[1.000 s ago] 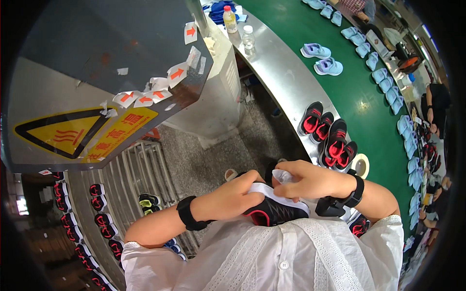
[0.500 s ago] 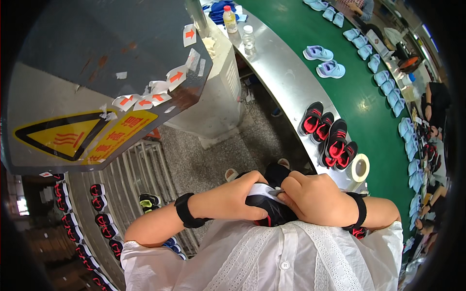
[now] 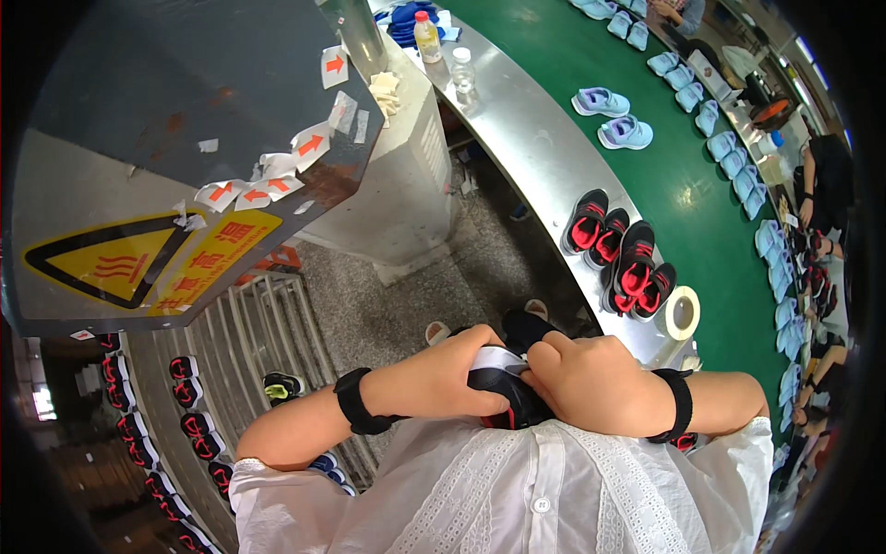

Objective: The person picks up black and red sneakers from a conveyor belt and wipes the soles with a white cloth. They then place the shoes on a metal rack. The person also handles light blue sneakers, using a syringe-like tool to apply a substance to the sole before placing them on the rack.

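Close to my chest, my left hand grips a black shoe with a white sole edge, thumb on the near side and fingers over the far side. Red shows low on the shoe. My right hand presses against the shoe's right part with its fingers curled in. What those fingers pinch, if anything, is hidden. Black bands circle both wrists. To the right of my hands, two pairs of black shoes with red laces and linings rest on the metal ledge.
A tape roll lies by those shoes. Two bottles stand farther up the ledge. The green belt carries light-blue shoes. A grey machine with a yellow warning sign juts in at left, above a roller rack with shoes.
My right fingers have shifted slightly on the shoe. A small grey piece at their tips no longer shows. The view has moved a little, so the surroundings appear farther left.
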The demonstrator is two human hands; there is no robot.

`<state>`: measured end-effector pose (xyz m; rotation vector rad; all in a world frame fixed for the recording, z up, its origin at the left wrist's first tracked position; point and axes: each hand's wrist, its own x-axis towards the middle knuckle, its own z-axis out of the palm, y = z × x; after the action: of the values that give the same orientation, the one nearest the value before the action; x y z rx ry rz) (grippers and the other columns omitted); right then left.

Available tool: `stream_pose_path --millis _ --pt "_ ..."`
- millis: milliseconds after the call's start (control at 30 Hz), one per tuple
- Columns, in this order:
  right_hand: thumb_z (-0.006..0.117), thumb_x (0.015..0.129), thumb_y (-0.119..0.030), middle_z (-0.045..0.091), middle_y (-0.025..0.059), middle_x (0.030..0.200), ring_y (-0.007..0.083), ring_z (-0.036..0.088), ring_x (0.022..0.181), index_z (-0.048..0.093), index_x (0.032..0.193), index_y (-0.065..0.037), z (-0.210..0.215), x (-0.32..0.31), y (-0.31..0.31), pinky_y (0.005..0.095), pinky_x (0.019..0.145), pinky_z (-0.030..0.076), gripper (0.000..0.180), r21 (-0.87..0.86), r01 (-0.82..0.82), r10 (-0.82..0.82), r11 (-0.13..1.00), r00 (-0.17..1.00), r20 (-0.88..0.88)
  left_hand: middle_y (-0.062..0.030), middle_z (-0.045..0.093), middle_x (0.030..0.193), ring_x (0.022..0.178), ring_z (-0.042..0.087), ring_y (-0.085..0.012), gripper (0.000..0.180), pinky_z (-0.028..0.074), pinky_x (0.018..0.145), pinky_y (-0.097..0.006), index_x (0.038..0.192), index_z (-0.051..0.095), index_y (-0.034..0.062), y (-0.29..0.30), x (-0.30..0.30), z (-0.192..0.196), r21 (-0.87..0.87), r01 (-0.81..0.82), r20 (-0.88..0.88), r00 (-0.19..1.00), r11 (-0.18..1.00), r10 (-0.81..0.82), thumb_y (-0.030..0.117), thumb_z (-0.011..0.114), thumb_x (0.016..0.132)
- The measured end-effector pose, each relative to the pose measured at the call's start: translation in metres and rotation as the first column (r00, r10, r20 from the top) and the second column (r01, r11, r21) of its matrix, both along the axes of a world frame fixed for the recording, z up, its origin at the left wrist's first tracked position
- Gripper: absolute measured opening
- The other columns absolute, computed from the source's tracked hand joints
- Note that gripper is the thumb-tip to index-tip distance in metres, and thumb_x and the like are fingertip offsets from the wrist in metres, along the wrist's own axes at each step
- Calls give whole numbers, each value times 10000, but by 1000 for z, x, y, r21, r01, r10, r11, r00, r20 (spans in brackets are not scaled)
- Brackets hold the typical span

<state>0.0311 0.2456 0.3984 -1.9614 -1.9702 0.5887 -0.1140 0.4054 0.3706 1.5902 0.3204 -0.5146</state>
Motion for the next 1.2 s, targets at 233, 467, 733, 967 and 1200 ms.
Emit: stream_pose_path --millis 233,467,733,967,1200 --pt "563 839 -231 542 79 683 186 565 480 494 772 -51 -9 1 1 297 423 453 204 -44 -53 62 998 969 238 -131 575 959 864 565 -187 535 459 761 -291 1100 476 -32 -5 6 -3 77 -65 22 998 995 63 214 725 694" --pt "581 837 -118 518 136 695 334 562 591 537 816 -23 7 36 -11 388 485 437 107 121 335 -299 935 923 -242 -96 581 1042 953 551 -125 551 456 825 -267 1161 449 -20 5 16 5 31 -40 17 999 999 40 149 742 725" --pt "551 898 -230 565 177 750 347 580 677 545 896 14 -3 61 -75 369 610 450 244 -58 694 -648 718 635 -420 -95 535 1126 1038 525 -145 548 445 899 -285 1185 421 -10 -3 46 -11 -63 -103 46 993 993 106 84 730 742" --pt "574 885 -225 559 162 713 301 562 627 549 896 5 -23 56 -106 351 590 442 232 -159 822 -753 547 400 -523 -102 500 1176 1086 497 -146 567 432 926 -292 1212 398 8 -18 82 -18 -133 -78 157 983 988 98 20 718 744" --pt "684 802 -214 643 130 833 249 632 741 554 968 -19 -60 43 -120 339 651 489 287 -99 818 -722 566 435 -538 -115 516 1109 998 549 -149 569 479 832 -273 1210 345 1 -46 109 -30 -391 -302 -62 951 870 302 78 709 779"
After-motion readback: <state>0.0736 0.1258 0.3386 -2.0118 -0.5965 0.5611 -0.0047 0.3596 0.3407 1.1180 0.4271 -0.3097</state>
